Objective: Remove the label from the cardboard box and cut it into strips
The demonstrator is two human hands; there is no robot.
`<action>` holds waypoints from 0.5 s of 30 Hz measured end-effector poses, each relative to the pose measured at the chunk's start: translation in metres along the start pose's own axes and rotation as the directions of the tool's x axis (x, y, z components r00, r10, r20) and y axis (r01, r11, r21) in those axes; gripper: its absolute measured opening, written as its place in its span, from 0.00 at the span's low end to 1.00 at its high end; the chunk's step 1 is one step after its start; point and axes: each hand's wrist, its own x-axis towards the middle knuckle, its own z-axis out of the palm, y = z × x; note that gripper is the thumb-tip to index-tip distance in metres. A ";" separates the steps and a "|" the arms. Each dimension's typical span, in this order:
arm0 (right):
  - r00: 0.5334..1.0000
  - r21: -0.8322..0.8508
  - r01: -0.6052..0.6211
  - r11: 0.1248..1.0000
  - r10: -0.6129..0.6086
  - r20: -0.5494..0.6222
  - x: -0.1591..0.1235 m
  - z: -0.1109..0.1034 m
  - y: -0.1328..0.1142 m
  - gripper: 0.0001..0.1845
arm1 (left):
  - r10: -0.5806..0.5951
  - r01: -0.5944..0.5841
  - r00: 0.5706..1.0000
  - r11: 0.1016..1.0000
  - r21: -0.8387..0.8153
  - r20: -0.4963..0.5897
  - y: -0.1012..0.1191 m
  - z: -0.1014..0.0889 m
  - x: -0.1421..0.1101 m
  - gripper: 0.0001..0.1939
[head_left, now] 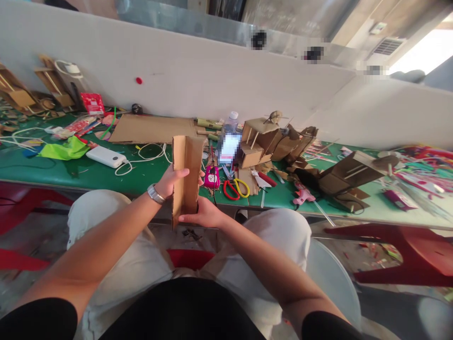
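Observation:
A folded piece of brown cardboard [190, 163], bent lengthwise into a channel, stands upright between my hands above my lap, in front of the table edge. My left hand [170, 180] grips its left side, thumb lying across the inner face. Lower down, my right hand [205, 215] holds the right side near the bottom, with the thumb pointing left over the front. The fingers behind the cardboard are mostly hidden. Just right of it on the table lie a pink pouch-like item [212, 177] and scissors with red and yellow handles [242, 188].
The green table [152, 177] carries a flat cardboard sheet [152, 128], a white power bank [106, 156] with cable, a lit phone [229, 147], a plastic bottle [231, 122], cardboard models [253, 141] and a pink glue gun [303, 194]. A red stool [421, 250] stands at right.

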 end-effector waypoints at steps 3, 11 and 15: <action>1.000 0.107 -0.003 0.994 0.001 0.014 0.001 0.005 -0.001 0.36 | 0.025 -0.025 1.000 1.000 0.013 -0.018 0.000 0.003 -0.002 0.21; 0.995 0.180 -0.061 0.982 0.074 -0.067 0.003 0.007 0.003 0.31 | 0.026 -0.026 0.995 1.000 0.000 -0.096 -0.005 0.008 -0.002 0.27; 0.991 0.201 -0.087 0.976 0.107 -0.087 0.004 0.007 0.008 0.29 | -0.008 0.004 0.997 0.998 -0.057 -0.071 -0.008 0.006 -0.001 0.29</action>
